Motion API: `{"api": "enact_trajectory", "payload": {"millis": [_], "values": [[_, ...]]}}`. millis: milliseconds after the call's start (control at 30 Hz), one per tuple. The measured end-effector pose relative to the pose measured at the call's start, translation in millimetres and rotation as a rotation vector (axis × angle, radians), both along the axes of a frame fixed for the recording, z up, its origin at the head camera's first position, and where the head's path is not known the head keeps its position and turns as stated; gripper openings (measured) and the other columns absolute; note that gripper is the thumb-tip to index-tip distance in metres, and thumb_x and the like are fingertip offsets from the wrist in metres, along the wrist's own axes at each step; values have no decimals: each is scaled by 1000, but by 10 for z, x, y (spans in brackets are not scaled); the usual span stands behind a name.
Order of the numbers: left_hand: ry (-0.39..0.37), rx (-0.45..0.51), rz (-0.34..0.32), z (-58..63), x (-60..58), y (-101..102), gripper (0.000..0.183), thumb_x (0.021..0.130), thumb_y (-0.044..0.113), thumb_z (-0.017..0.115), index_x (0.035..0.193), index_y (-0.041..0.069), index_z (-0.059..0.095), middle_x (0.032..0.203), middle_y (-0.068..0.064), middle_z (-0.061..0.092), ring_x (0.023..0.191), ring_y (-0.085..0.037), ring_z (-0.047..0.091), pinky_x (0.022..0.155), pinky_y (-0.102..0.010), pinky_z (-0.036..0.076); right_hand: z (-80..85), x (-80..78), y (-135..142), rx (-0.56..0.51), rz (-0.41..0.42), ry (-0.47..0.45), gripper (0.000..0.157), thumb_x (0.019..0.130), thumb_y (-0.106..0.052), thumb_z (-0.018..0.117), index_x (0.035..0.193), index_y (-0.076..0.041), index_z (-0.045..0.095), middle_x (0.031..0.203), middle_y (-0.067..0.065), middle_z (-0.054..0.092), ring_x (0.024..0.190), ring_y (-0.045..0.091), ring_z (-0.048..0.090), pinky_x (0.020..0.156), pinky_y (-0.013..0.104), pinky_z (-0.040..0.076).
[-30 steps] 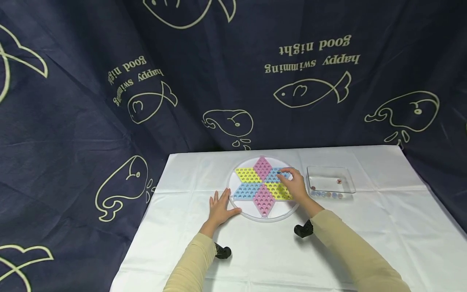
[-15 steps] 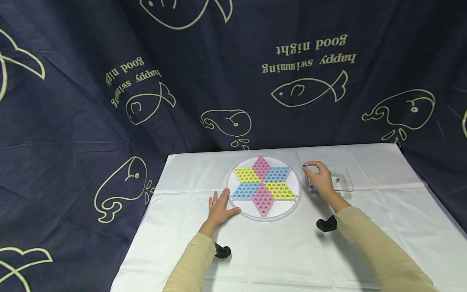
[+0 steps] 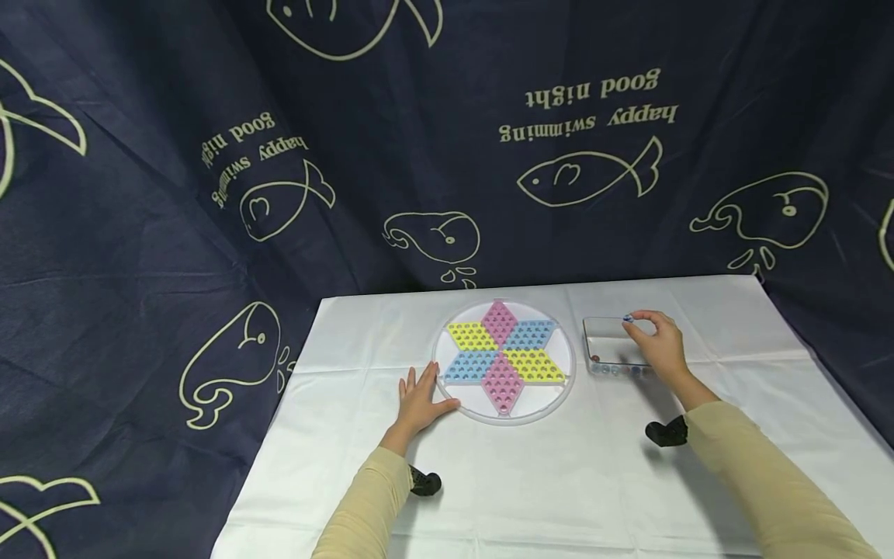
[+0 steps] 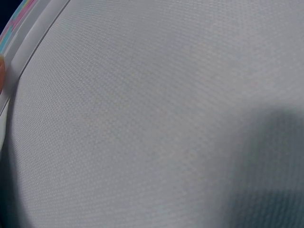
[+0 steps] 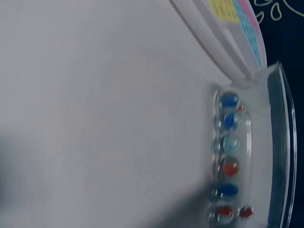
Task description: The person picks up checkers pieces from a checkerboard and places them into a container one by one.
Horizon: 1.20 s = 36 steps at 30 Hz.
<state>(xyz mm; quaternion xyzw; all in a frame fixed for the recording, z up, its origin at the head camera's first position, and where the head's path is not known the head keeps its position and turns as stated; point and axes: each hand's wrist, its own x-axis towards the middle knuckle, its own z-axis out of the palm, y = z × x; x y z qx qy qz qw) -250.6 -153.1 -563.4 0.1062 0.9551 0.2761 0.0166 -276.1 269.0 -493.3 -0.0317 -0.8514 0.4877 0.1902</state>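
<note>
My right hand [image 3: 662, 348] pinches a blue marble [image 3: 628, 317] between thumb and forefinger, above a clear plastic box [image 3: 587, 334]. Several blue, red and pale marbles [image 5: 231, 166] lie in a row along the near side of the box in the right wrist view. Left of the box is a round white Chinese checkers board [image 3: 457, 330] with a pink, yellow and blue star full of small holes. My left hand [image 3: 419, 400] rests with spread fingers at the board's lower left rim; only a fingertip [image 4: 2, 73] shows in the left wrist view.
A white cloth [image 3: 531, 489] covers the table. Behind the table's far edge hangs a dark blue curtain [image 3: 391, 140] with fish drawings. Black wrist-worn devices [image 3: 667, 432] jut from beside both sleeves.
My right hand has moved right, from the board's upper right blue section to over the box, with the blue marble between its fingertips. The left hand stays at the board's rim.
</note>
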Motion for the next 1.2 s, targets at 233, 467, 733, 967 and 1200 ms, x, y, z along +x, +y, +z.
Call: {"api": "enact_trajectory", "payload": {"millis": [233, 467, 733, 967, 1200], "values": [[13, 2, 0, 17, -7, -2, 89, 76, 50, 67, 144, 8, 28, 149, -11, 26, 136, -46, 6, 108, -60, 1, -15, 16, 97, 31, -1, 18, 32, 88, -16, 60, 106, 12, 57, 116, 29, 51, 115, 45, 40, 98, 58, 29], [22, -7, -2, 16, -12, 5, 89, 76, 50, 67, 144, 8, 28, 149, -11, 27, 136, -46, 8, 108, -60, 3, -77, 0, 154, 50, -17, 17, 32, 88, -14, 58, 105, 12, 56, 115, 31, 51, 113, 46, 41, 97, 58, 29], [55, 68, -18, -42, -13, -21, 97, 73, 66, 59, 144, 7, 29, 148, -13, 28, 136, -47, 6, 108, -60, -3, -70, -6, 161, 36, -47, -17, 34, 89, -17, 58, 108, 11, 56, 118, 30, 49, 117, 45, 39, 100, 56, 26], [107, 110, -32, -140, -46, -55, 98, 72, 72, 53, 145, 12, 26, 151, -9, 24, 137, -45, 0, 108, -58, -9, -55, -10, 177, 19, -42, -7, 36, 89, -19, 57, 109, 11, 56, 118, 29, 50, 117, 45, 38, 101, 56, 26], [-9, 77, -39, 45, -35, -44, 90, 77, 52, 66, 143, 4, 28, 148, -16, 28, 135, -49, 9, 108, -59, 2, -30, 39, 222, 151, 10, 90, 30, 86, -13, 61, 105, 11, 58, 112, 30, 53, 111, 44, 40, 95, 58, 28]]}}
